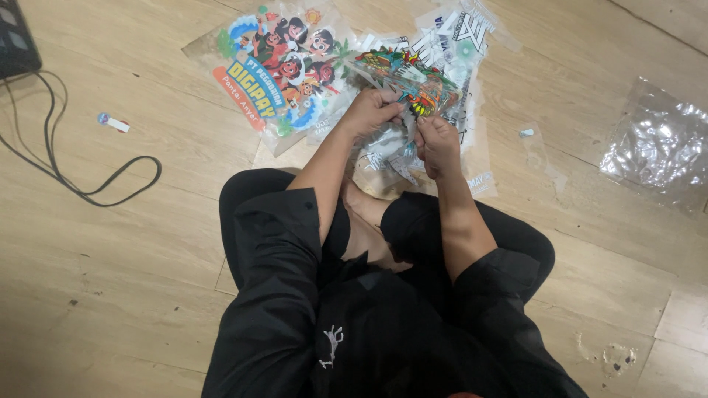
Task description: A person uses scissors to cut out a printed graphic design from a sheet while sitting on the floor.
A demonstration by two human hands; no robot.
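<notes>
I sit cross-legged on a wooden floor in black clothes. My left hand (371, 110) and my right hand (436, 141) both pinch a colourful printed transfer film (404, 79), held tilted just above the floor in front of my knees. The left hand grips its near left edge, the right hand its lower edge. Under it lie several clear printed films (453, 44) with black and white designs. A large cartoon-printed film sheet (276, 63) lies flat to the left of my hands.
A black cable (88, 193) loops over the floor at left, running from a dark device (15, 37) in the top left corner. A small sticker scrap (113, 122) lies nearby. Crumpled clear plastic (656, 144) sits at right.
</notes>
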